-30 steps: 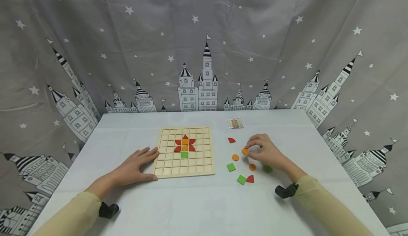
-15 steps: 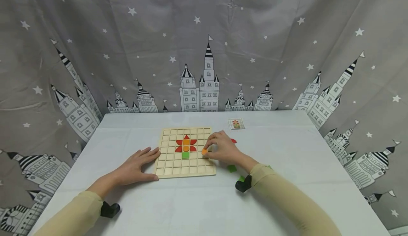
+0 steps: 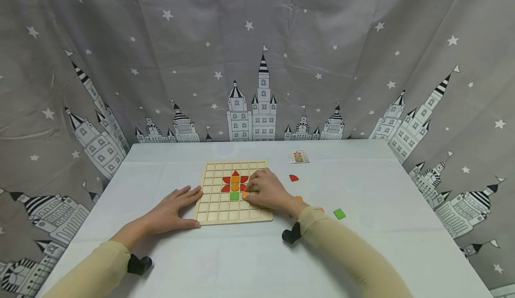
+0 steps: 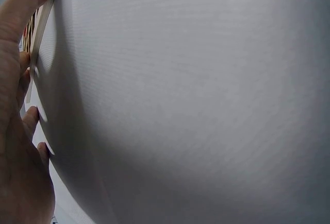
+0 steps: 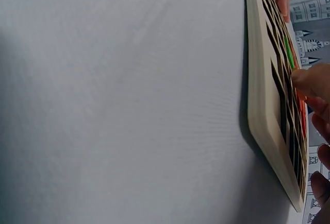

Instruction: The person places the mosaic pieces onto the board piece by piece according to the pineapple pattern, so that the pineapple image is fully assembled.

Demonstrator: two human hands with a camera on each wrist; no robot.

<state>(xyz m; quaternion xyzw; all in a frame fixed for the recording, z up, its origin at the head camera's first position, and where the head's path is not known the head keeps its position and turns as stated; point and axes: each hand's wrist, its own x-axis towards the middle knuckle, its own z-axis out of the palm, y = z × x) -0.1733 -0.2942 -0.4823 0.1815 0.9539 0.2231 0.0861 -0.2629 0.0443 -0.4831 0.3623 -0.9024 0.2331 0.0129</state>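
A wooden grid board point(image 3: 217, 216) lies on the white table in the head view. Set in its cells are an orange square point(image 3: 235, 179), several red pieces point(image 3: 226, 188), an orange disc point(image 3: 235, 188) and a green square point(image 3: 234, 196). My right hand point(image 3: 268, 191) reaches over the board and pinches another orange disc point(image 3: 244, 195) just right of that green square. Whether this disc touches a cell, I cannot tell. My left hand point(image 3: 173, 210) rests with spread fingers against the board's left edge; its thumb point(image 4: 26, 2) touches the rim in the left wrist view.
Right of the board lie a loose red quarter-circle point(image 3: 294, 178) and a green square point(image 3: 339, 213). Orange pieces point(image 3: 299, 197) are partly covered by my right arm. A small picture card point(image 3: 298, 156) lies further back. A grey castle-print curtain point(image 3: 322, 43) hangs behind the table.
My right hand has carried the orange disc leftward from the loose pieces to the board, beside the set green square. The left hand stays at the board's edge.
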